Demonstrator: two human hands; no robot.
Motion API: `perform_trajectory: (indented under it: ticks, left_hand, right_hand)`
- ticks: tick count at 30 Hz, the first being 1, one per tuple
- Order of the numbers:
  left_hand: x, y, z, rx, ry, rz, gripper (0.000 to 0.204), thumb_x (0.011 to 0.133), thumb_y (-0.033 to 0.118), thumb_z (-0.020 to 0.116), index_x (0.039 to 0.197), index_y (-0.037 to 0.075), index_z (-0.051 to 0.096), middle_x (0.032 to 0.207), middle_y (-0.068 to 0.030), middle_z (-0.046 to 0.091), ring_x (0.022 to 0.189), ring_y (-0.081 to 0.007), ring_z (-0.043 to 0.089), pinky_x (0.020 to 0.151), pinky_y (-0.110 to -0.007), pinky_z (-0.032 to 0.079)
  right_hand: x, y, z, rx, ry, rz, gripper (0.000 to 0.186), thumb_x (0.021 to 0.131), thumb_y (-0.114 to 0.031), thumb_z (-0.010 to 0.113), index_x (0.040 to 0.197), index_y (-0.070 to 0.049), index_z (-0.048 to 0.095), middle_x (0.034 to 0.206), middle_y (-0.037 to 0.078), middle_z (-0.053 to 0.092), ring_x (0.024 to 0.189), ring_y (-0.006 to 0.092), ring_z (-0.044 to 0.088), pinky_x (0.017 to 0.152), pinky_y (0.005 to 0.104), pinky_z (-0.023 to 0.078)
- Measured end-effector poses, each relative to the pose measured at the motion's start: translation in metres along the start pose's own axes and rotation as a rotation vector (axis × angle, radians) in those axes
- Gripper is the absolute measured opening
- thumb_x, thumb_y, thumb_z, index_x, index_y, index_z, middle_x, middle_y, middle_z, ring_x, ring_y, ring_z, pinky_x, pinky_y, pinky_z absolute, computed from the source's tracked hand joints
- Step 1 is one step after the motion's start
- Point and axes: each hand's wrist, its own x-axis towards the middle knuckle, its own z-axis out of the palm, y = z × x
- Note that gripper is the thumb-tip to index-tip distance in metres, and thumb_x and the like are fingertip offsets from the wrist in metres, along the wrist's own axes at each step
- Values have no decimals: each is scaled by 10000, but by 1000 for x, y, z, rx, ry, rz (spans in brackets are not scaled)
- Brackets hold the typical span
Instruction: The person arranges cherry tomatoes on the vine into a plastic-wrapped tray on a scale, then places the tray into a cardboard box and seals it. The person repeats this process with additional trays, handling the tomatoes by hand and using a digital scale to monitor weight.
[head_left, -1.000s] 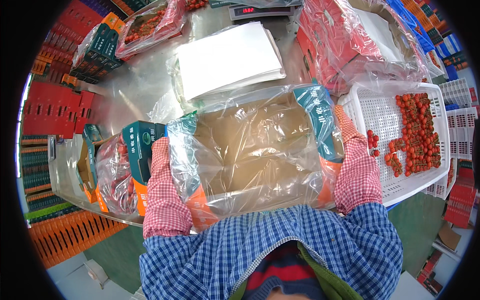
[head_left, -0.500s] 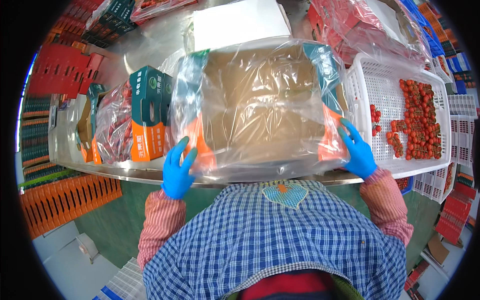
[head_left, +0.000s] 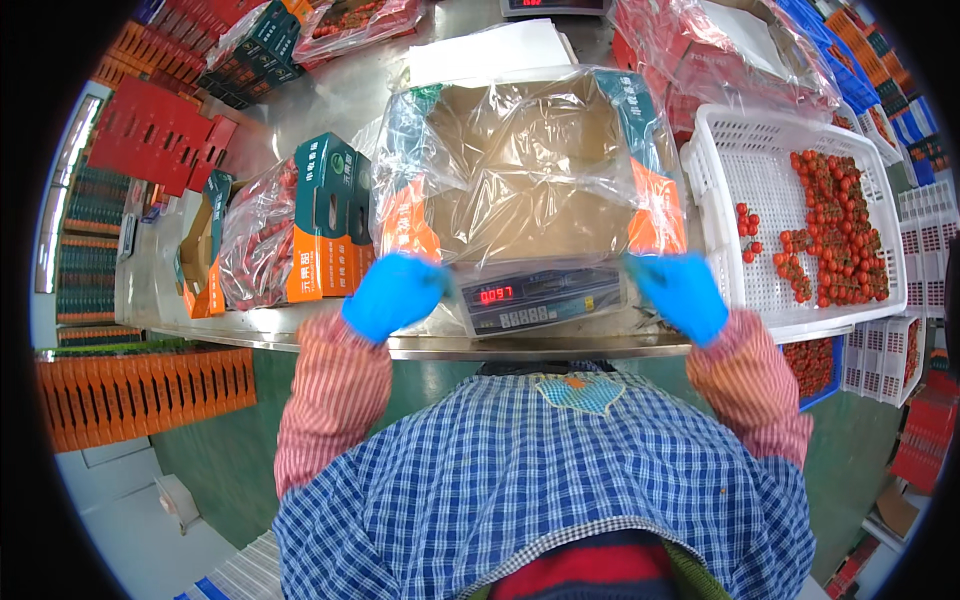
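Observation:
An open carton with a brown inside and teal-and-orange ends lies in front of me, and clear plastic film lines and overlaps it. My left hand, in a blue glove, is closed on the film at the near left corner. At the near right corner my right hand, gloved alike, is closed on the film too; its fingertips are slightly blurred. Between the hands, a weighing scale with a lit red display shows from under the carton's near side.
To the right, a white perforated crate holds cherry tomatoes on the vine. A filled teal-and-orange carton stands left. White sheets lie behind, and a red film-covered box is far right. The metal table's edge runs before me.
The near film edge and both hands have moved away from me, uncovering the scale. My fingers, spread over the corners before, are now closed in on the film.

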Motion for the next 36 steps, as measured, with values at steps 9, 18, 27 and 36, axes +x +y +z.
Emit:
perform_trajectory:
  ticks: [9, 18, 27, 36]
  left_hand:
    - [169, 8, -35, 440, -35, -549, 1126, 589, 476, 732, 1431, 165, 53, 1456, -218, 85, 1325, -413, 194, 1059, -499, 270]
    - [79, -33, 3, -275, 862, 268, 523, 796, 16, 572, 1293, -16, 414, 1252, -175, 508, 1150, -267, 496, 967, -358, 390]
    - [-69, -14, 154, -200, 999, 163, 303, 734, -96, 521, 1009, 4, 602, 1041, -166, 607, 938, -279, 594, 826, -347, 475]
    - [-127, -28, 222, -177, 843, -147, 353, 707, -111, 524, 1014, 27, 633, 1102, -178, 588, 1009, -299, 589, 857, -332, 481]
  right_hand:
    - [215, -21, 62, -213, 44, 576, 764, 688, -433, 668, 1290, -97, 339, 1326, 174, 333, 1173, 357, 400, 922, 493, 394]
    - [43, -83, 110, 482, -140, -532, 261, 876, -214, 502, 1061, -51, 585, 992, 168, 608, 888, 330, 584, 756, 413, 475]
    - [38, 26, 391, 105, -322, -106, 315, 861, -172, 495, 1162, -88, 537, 1002, 170, 593, 912, 326, 581, 755, 404, 487]
    - [78, 52, 475, -46, -354, -10, 367, 857, -142, 466, 1222, -126, 499, 1013, 146, 581, 917, 315, 582, 733, 404, 503]
